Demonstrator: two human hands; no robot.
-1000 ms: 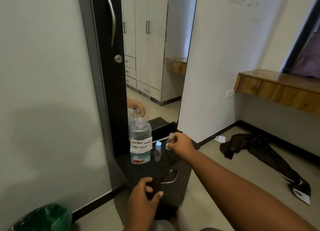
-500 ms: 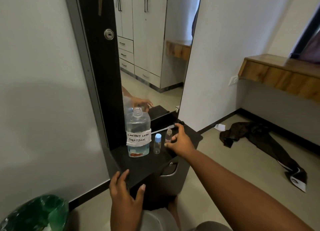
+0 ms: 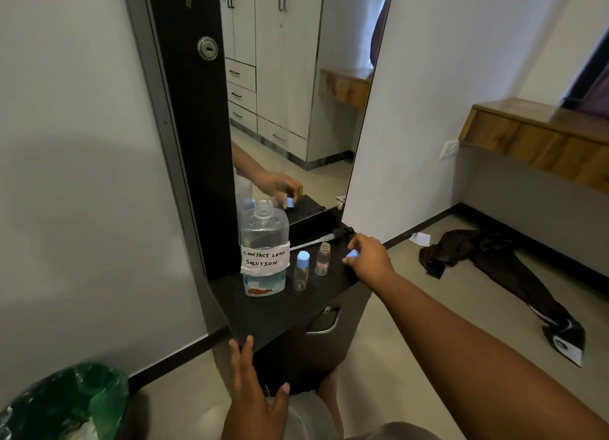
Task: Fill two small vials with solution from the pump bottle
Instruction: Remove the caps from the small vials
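Observation:
A clear bottle point(image 3: 263, 252) labelled "contact lens solution" stands open-necked on the black shelf point(image 3: 283, 311), partly filled. Its pump head point(image 3: 341, 232) with its tube lies behind the vials near the mirror. One small vial point(image 3: 301, 271) with a blue cap stands right of the bottle. A second vial point(image 3: 323, 259) stands uncapped beside it. My right hand point(image 3: 365, 256) is just right of that vial, fingers pinching a small blue cap point(image 3: 352, 254) low over the shelf. My left hand point(image 3: 252, 387) rests with fingertips on the shelf's front edge, holding nothing.
A tall mirror point(image 3: 296, 93) backs the shelf, and a drawer handle point(image 3: 324, 321) sits below it. A green bin point(image 3: 62, 403) stands at the lower left. Dark cloth point(image 3: 494, 275) lies on the floor at right, under a wooden ledge point(image 3: 540, 136).
My right hand set the second vial down beside the capped one, then drew back to the right with its blue cap. My left hand slid down to the shelf's front edge.

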